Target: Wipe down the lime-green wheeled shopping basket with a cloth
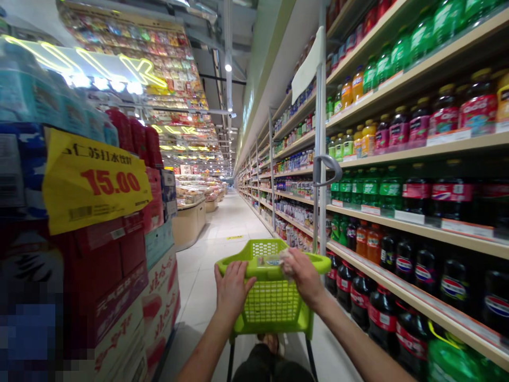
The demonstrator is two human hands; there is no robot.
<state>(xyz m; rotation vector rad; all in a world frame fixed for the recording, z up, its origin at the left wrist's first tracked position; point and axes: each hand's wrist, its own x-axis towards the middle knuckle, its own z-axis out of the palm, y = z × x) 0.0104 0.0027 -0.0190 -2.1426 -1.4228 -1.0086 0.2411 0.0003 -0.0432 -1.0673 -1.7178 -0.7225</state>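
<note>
A lime-green plastic shopping cart [274, 302] stands right in front of me, its handle bar running across the top. My left hand [234, 289] lies over the left part of that handle, fingers curled across it and thumb on the near side. With bent fingers, my right hand [304, 273] pinches a crumpled whitish wipe [286, 264] on the right part of the handle. A small clear label panel [270, 260] shows at the middle of the bar, beside the wipe. Behind the cart's near wall, its inside is mostly hidden.
Shelves [413, 223] of bottled drinks line the right side, with a metal post [319, 132] at their edge. Stacked drink cartons [159, 286] with a yellow price sign [97, 180] stand close on the left. A tiled aisle [222, 212] runs ahead past wooden display bins [191, 223].
</note>
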